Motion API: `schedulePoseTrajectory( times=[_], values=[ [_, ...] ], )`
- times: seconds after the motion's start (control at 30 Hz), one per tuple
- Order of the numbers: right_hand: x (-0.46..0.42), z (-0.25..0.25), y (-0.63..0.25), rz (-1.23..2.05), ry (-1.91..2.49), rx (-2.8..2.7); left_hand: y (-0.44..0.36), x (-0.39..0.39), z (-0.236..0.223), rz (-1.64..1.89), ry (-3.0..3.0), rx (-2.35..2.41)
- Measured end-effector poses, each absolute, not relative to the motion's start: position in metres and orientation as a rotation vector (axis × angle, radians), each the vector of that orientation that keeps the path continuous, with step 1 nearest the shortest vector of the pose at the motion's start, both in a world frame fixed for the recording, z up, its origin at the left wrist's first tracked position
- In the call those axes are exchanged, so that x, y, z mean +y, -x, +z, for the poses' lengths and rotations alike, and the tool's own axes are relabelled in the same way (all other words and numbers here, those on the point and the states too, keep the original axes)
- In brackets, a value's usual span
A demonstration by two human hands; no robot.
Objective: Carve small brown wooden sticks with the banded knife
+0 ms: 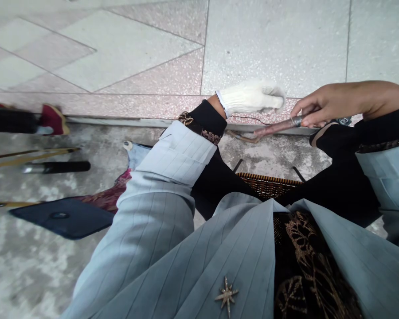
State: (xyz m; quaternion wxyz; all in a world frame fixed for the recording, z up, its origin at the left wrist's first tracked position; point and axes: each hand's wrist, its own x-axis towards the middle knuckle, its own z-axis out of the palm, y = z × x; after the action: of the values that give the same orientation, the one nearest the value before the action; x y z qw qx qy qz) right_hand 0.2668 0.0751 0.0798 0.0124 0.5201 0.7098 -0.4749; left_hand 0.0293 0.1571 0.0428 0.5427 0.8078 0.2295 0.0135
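Note:
My left hand (256,97), in a white knitted glove, is held over the edge of the tiled floor with its fingers curled. What it holds, if anything, is hidden. A thin dark strand (249,118) runs just below the glove. My bare right hand (342,104) grips the grey-wrapped end of a slim reddish-brown stick-like tool (274,128). The tool slants down to the left, and near its far end is a thin, bent brownish piece (242,136); I cannot tell whether they are joined.
A woven seat (269,184) shows between my legs. On the rough concrete at left lie a black-and-silver cylinder (56,167), thin yellowish sticks (33,153) and a dark blue flat piece (66,217). Another person's red shoe (53,119) stands by the low tiled edge.

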Motion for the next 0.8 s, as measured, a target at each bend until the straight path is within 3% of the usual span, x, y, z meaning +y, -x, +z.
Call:
schedulePoseTrajectory(
  times=[0.07, 0.17, 0.33, 0.63, 0.8],
  values=[
    [0.069, 0.094, -0.264, -1.559, -1.745, 2.219, -0.028, 0.159, 0.042, 0.117, -1.826, 0.533],
    [0.061, 0.107, -0.256, -1.805, -2.361, 2.233, -0.030, 0.159, 0.037, 0.211, -1.733, 0.476],
    [0.065, 0.093, -0.249, -1.735, -2.750, 2.242, -0.040, 0.145, 0.030, 0.053, -1.718, 0.454],
    [0.082, 0.067, -0.257, -0.749, -2.116, 2.117, -0.040, 0.146, 0.038, -0.031, -2.213, 0.428],
    [0.078, 0.069, -0.261, -1.313, -1.484, 2.172, -0.036, 0.152, 0.039, -0.093, -2.189, 0.442]
  ],
)
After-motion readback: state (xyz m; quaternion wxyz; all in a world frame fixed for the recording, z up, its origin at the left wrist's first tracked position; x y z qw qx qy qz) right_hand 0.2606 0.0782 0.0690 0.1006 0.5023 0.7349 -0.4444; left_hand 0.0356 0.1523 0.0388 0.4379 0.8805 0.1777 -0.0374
